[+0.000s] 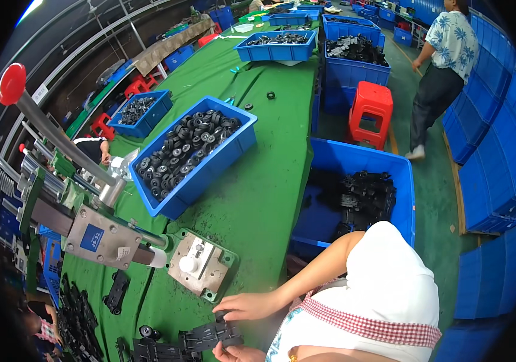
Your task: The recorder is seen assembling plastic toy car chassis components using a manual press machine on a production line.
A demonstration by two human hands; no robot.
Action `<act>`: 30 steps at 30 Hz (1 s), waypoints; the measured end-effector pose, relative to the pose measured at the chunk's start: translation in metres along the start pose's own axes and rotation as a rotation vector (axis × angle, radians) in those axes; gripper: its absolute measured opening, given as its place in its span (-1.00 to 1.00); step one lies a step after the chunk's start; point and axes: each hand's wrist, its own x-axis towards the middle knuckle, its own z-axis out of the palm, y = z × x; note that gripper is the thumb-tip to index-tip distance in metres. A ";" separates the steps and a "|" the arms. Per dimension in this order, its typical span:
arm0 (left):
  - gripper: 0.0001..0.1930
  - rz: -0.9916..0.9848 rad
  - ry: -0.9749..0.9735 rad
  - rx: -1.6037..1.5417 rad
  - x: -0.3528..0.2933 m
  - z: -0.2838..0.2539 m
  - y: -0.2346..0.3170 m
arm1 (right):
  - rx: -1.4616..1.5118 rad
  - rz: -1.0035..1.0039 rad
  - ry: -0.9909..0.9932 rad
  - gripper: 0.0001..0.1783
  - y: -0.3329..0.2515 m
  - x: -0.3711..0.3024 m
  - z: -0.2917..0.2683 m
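Note:
Both hands are at a black plastic toy-car chassis point(205, 336) near the lower edge, over the green-covered table. My right hand point(249, 306) is closed, its fingertips on a black wheel at the chassis's far side. Lower down, my left hand point(238, 352) pinches the near side by another dark wheel; it is partly cut off by the picture's edge. Just beyond them stands a lever press, whose metal base plate point(200, 265) carries a round white knob. Its press head point(102, 236) is left of the plate, under a red-knobbed lever point(68, 133).
A blue tray of black wheels point(185, 151) sits beyond the press. Black chassis parts point(80, 320) and a separate chassis point(116, 292) lie at left. A blue bin point(360, 199) with black parts stands right, near a red stool point(371, 111). Another person point(448, 54) is in the aisle.

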 end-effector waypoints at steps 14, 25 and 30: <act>-0.72 0.125 -0.177 0.138 0.006 0.006 0.023 | -0.026 0.053 -0.071 0.16 -0.025 -0.012 0.009; -0.44 0.071 0.182 0.108 0.041 0.004 0.027 | -0.041 -0.147 0.053 0.09 0.001 -0.007 0.027; -0.46 0.050 0.048 0.073 0.050 0.002 0.034 | -0.018 -0.047 0.008 0.08 0.005 -0.013 0.025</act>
